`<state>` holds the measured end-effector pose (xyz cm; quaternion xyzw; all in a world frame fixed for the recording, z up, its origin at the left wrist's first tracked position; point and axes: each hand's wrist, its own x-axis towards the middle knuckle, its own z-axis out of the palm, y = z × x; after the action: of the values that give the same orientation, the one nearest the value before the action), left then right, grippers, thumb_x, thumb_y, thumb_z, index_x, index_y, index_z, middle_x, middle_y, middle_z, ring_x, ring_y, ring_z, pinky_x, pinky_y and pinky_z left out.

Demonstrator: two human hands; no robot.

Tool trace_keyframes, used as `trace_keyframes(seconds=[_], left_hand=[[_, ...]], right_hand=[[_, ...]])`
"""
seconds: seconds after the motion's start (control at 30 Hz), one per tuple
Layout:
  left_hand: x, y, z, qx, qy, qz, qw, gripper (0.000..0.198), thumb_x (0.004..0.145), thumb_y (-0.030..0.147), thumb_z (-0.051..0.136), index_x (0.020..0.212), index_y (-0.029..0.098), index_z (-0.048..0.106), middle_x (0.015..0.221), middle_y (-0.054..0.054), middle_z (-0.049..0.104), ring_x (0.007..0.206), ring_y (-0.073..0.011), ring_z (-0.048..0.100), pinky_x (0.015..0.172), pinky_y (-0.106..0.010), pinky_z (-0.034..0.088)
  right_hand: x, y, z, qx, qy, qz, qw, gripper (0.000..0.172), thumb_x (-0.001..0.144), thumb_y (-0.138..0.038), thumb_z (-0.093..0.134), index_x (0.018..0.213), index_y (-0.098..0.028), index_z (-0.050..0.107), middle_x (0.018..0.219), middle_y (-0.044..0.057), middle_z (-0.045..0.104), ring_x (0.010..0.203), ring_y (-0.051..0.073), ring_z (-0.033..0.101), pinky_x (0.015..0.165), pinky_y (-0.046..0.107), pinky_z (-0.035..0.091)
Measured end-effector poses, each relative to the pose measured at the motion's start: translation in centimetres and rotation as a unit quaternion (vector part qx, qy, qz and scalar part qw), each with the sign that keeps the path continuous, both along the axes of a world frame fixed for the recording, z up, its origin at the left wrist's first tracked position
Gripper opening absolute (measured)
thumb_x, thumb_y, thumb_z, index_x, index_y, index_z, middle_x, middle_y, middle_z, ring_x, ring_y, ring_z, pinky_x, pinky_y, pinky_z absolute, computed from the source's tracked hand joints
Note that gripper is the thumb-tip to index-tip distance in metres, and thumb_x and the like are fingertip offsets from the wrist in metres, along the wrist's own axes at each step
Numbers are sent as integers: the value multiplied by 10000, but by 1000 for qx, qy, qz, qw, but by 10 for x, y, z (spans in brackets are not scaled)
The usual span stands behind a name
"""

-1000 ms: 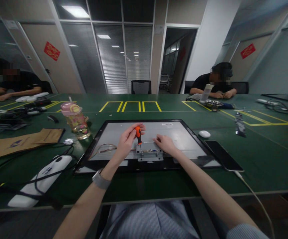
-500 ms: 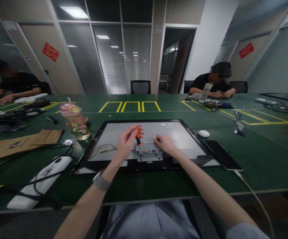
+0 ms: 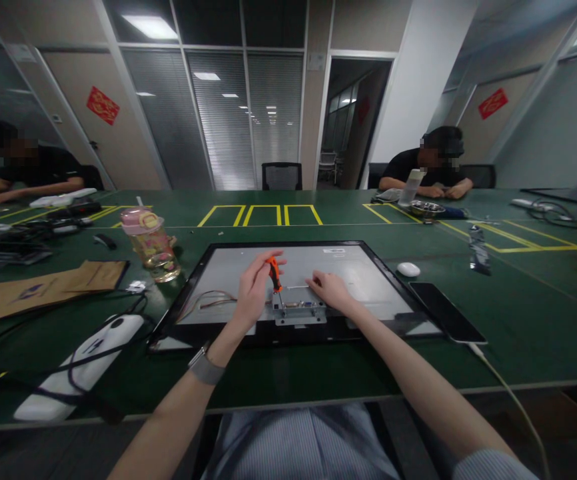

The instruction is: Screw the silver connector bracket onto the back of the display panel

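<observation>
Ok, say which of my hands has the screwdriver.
The left hand, with the grey watch strap, holds the orange screwdriver; the bare-wristed right hand beside the metal box doesn't.

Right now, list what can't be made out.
Head view: what the screwdriver tip meets, too small to tell.
Head view: whether the right grip holds anything, hidden by its own back.
Head view: print on the label, too small to read.
Head view: far end of the phone cable, cut off by the bottom edge.

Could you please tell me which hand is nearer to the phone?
The right hand: it is left of the phone; the left hand, holding the screwdriver, is farther left.
</observation>
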<state>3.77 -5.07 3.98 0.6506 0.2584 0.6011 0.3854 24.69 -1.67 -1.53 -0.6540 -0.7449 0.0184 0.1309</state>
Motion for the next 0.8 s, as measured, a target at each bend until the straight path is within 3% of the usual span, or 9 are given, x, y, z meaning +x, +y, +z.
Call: trace_keyframes(seconds=[0.1,0.33,0.57,0.7,0.8], left_hand=[[2,-3,-2,5,10,-10,1000,297,929,318,441,1162,206,587,1115,-91,606,858,-163,643,746,-301,540],[1,3,-4,91,52,101,989,170,827,252,624,983,210,678,879,-24,560,808,-131,566,787,-266,479],[1,-2,1,33,-8,41,999,285,933,292,426,1063,176,651,1087,-94,625,936,-181,632,834,-315,503],[1,-2,-1,29,9,54,998,267,906,302,496,1101,190,640,996,-71,640,847,-158,641,776,-294,513],[1,1,-3,64,22,99,993,191,846,276,597,998,196,679,877,-32,590,800,-136,593,754,-264,488]], right_hand=[[0,0,0,3,5,2,1000,320,943,-430,421,814,-198,599,767,57,697,714,185,631,556,253,270],[3,0,2,-1,50,29,998,375,873,-543,499,763,-198,593,696,35,659,636,157,577,527,240,263],[7,5,4,-24,105,15,994,419,797,-583,575,645,-193,551,607,14,602,564,136,509,502,235,258],[7,7,4,-23,112,11,993,413,794,-561,590,615,-193,537,587,7,581,550,128,487,492,235,250],[7,9,2,-18,105,9,994,395,793,-531,606,603,-194,529,586,3,574,548,125,473,489,236,242]])
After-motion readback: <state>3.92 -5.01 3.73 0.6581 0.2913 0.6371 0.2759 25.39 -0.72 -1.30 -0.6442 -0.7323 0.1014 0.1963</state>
